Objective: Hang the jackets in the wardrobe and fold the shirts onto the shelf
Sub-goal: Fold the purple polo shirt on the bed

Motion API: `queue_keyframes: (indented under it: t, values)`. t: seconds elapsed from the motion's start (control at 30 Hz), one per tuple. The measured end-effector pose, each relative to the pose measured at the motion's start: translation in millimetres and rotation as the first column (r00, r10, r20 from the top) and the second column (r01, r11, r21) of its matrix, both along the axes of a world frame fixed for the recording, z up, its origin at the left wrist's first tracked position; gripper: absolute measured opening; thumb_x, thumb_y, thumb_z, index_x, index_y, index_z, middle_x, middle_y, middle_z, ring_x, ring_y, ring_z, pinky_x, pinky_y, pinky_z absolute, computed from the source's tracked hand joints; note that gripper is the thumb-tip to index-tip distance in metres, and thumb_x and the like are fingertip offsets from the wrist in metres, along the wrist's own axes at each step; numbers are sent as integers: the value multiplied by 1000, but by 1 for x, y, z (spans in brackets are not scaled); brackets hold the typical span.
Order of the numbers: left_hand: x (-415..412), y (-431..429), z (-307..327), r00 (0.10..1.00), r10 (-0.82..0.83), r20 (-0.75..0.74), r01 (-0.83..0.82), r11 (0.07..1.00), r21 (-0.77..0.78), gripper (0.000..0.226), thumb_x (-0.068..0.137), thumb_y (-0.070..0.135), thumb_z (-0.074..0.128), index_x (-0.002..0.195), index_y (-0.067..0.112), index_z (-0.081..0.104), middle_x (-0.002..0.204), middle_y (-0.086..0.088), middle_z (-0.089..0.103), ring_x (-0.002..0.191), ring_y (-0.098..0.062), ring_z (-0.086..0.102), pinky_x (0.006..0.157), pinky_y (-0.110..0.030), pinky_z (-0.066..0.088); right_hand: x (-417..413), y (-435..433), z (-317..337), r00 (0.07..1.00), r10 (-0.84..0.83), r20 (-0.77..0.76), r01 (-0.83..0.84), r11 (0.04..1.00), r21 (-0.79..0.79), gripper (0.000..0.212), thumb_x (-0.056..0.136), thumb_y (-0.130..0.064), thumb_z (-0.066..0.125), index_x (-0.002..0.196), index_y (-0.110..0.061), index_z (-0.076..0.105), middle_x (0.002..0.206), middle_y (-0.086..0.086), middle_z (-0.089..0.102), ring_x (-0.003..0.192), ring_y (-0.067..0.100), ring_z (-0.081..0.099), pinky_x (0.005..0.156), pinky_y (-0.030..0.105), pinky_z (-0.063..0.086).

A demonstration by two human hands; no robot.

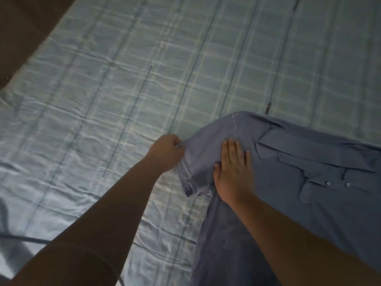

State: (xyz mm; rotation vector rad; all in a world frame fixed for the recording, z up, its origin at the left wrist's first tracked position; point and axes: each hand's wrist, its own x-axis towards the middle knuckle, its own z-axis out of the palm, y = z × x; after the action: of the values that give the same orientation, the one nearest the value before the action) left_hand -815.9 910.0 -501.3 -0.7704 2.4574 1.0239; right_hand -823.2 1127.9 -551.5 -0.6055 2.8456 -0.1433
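Observation:
A blue-grey polo shirt (299,182) lies spread on the bed at the lower right, its collar and two buttons facing up. My left hand (165,152) pinches the edge of the shirt's short sleeve and holds it out to the left. Flat on the shoulder, just right of that sleeve, my right hand (233,172) presses the cloth down with straight fingers. No jacket, wardrobe or shelf is in view.
The bed is covered with a pale green checked sheet (144,79), wrinkled, filling most of the view. A dark brown floor or bed edge (24,27) runs along the upper left corner.

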Motion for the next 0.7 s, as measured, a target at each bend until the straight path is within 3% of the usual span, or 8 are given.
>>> queue_keyframes:
  t: [0.1,0.2,0.3,0.4,0.57,0.7]
  values:
    - [-5,-10,2,980,174,-94,-159,976,149,12,93,24,57,87,14,56,77,-3,56,68,-16,52,60,-30,42,4,-9,1,999,-38,-4,38,999,11,68,97,-38,27,155,-3,23,162,15,21,151,29,19,121,54,13]
    - [-7,-15,1,933,348,-86,-302,892,335,10,95,22,56,88,25,50,87,-10,58,74,-23,57,65,-45,57,13,-20,0,997,-72,-13,72,997,12,68,97,-39,25,155,-2,22,163,16,19,151,30,17,121,54,12]
    - [-4,-18,-8,950,297,-94,-270,936,226,7,94,21,57,92,24,51,86,-6,60,77,-28,63,69,-55,59,16,-26,-4,994,-107,-28,108,994,25,70,96,-39,28,155,-2,19,163,17,18,151,30,16,121,56,11]
    - [-4,-18,-9,947,309,-87,-282,930,236,6,92,22,60,96,23,55,91,-7,63,86,-34,67,72,-57,59,15,-27,-5,994,-104,-19,105,993,46,72,96,-39,31,156,-3,16,164,16,15,151,31,12,121,56,10]
    - [-7,11,22,940,257,-224,-227,962,154,2,90,21,62,89,22,60,78,-5,64,74,-29,66,69,-47,58,9,-14,6,997,-56,43,57,998,-21,69,96,-40,30,154,-4,25,162,14,23,150,29,21,121,53,14]
    - [-7,75,41,932,248,-266,-171,945,280,12,89,19,63,84,27,56,64,4,57,57,-18,56,59,-39,50,11,25,25,993,-83,79,89,993,-81,65,92,-34,38,151,-5,32,155,13,36,144,29,32,118,50,28]
